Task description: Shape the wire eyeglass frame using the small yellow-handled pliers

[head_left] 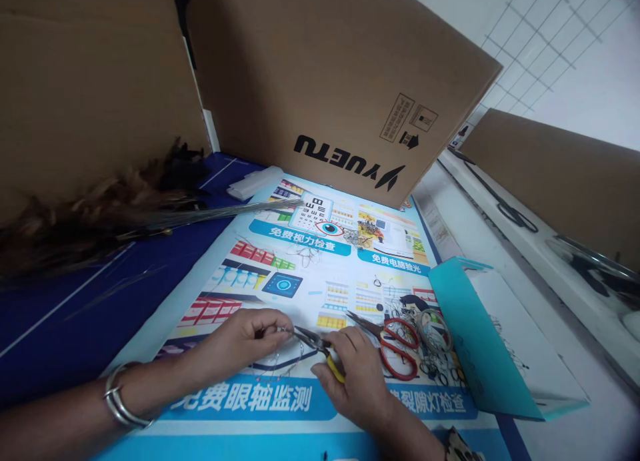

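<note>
My right hand (357, 371) is wrapped round long-nose pliers (313, 340) with yellow handles, their dark jaws pointing left. My left hand (257, 337) pinches a thin wire (285, 329) right at the tips of the pliers. Fine wire strands with tiny reddish ends hang below the jaws; whether they all belong to the same piece I cannot tell. Scissors (400, 347) with red handles lie just right of my right hand. Against them rest a roll of tape (434, 330) and a tangle of small wire pieces (440, 367).
A printed poster sheet (280, 294) covers the table. At right stands an open teal box (483, 341) with small wire pieces inside. Brown feathers (115, 207) and long thin wires (225, 211) lie at left. Large cardboard boxes (320, 81) rise behind.
</note>
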Available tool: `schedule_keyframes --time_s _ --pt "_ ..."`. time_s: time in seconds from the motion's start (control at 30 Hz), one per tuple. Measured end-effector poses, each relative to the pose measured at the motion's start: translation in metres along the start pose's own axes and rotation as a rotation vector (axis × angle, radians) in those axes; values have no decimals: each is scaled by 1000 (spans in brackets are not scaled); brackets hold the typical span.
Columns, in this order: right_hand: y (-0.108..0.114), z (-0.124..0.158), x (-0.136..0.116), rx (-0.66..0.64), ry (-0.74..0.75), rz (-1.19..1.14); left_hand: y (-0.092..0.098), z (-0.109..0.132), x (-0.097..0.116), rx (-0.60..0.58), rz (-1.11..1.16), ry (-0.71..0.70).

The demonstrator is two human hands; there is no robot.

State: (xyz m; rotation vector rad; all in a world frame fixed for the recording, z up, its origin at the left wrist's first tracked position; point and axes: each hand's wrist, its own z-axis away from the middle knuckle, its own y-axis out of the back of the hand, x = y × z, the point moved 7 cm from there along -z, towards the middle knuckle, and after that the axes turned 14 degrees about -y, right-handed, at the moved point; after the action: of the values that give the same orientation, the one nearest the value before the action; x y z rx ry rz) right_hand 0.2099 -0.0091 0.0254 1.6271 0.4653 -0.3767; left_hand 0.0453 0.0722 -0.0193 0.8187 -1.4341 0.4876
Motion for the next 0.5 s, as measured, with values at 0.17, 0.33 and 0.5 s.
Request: schedule_keyframes --time_s 0.17,0.33,0.5 --pt "-1 0 0 -6 11 28 0 0 2 -10 -12 -4" --pt "0 1 -7 21 64 145 -1 0 4 -32 -36 -36" --pt "0 1 -10 52 89 285 -2 1 4 -39 -53 -40"
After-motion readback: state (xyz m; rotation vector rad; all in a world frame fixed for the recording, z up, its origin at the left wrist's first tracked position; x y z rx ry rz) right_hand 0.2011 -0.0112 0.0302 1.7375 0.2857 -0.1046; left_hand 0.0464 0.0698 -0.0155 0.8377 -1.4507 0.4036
